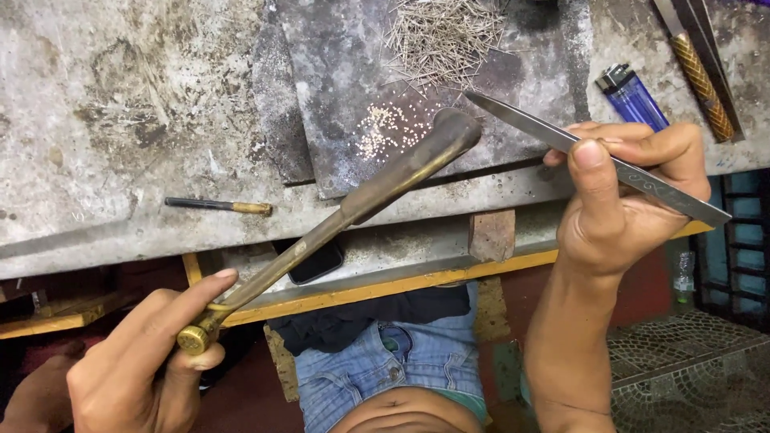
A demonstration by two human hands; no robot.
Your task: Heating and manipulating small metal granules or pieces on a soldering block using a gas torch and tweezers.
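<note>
Denim lap [401,361] under scorched workbench [120,120]

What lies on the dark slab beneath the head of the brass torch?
On the dark slab lie tiny pale beads and a pile of thin wire pieces. The brass torch, in the left hand, covers whatever lies under its head.

The long blowpipe torch [353,210] is dull brown-grey with a brass-yellow end. The flat steel tweezers [593,156] are silver-grey with a fine scroll engraving. The plastic lighter [634,98] is translucent blue. The tool handle [703,87] carries a gold-brown crosshatch. The tiny beads [387,128] are cream on a mottled grey slab [337,88].
</note>
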